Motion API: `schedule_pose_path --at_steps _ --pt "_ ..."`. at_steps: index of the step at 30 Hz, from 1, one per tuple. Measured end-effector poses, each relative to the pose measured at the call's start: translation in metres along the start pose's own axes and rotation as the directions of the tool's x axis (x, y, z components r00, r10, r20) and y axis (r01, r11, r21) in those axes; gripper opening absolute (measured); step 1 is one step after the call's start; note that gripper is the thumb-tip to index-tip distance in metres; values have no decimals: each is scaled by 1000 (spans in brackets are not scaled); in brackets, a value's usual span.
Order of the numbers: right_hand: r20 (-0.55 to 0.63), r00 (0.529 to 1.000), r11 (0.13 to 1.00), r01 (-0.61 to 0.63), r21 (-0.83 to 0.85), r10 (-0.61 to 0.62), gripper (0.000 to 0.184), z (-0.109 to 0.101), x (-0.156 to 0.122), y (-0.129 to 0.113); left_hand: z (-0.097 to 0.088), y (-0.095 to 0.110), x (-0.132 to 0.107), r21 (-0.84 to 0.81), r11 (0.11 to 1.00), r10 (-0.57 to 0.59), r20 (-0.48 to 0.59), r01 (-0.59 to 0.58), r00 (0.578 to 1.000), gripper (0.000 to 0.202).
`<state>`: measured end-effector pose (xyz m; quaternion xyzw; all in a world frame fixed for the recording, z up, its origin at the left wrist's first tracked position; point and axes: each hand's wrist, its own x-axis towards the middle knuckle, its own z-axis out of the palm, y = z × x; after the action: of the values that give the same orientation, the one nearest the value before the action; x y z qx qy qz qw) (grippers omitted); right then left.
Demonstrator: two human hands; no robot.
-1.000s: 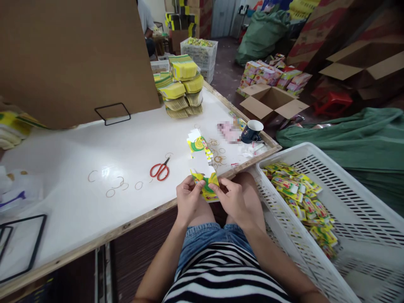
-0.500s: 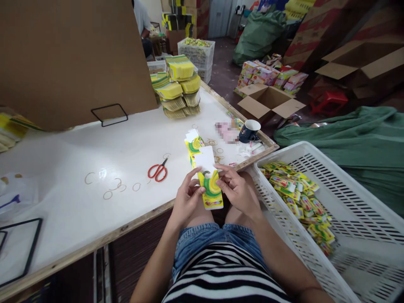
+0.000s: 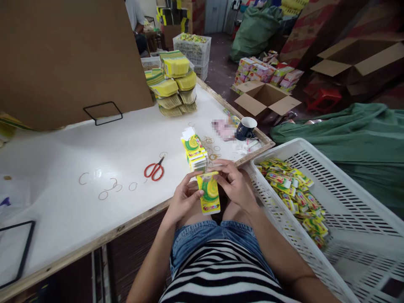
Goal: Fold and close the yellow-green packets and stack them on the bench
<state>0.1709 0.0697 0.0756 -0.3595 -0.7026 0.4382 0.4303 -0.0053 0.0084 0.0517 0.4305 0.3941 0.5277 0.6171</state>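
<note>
Yellow carton (image 3: 209,193), green swirl (image 3: 211,188), multicoloured lettering (image 3: 211,207) unreadable

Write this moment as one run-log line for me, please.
Left hand: grips yellow-green rectangular card packet by its side | Right hand: fingers at packet's top edge | White table: red-handled metal scissors

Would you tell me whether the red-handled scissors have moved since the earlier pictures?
No: the scissors lie in the same spot relative to the mug; only the view has shifted.
</note>
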Motion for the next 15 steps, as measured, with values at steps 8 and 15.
schedule_pose_path --at_steps 8,15 --pt "227 956 983 -180 -40 185 43 -8 3 6 6 -1 1 193 981 59 -143 -31 988 43" --pt "124 970 952 -172 -255 209 27 4 5 -4 8 2 -1 153 988 15 -82 -2 997 48"
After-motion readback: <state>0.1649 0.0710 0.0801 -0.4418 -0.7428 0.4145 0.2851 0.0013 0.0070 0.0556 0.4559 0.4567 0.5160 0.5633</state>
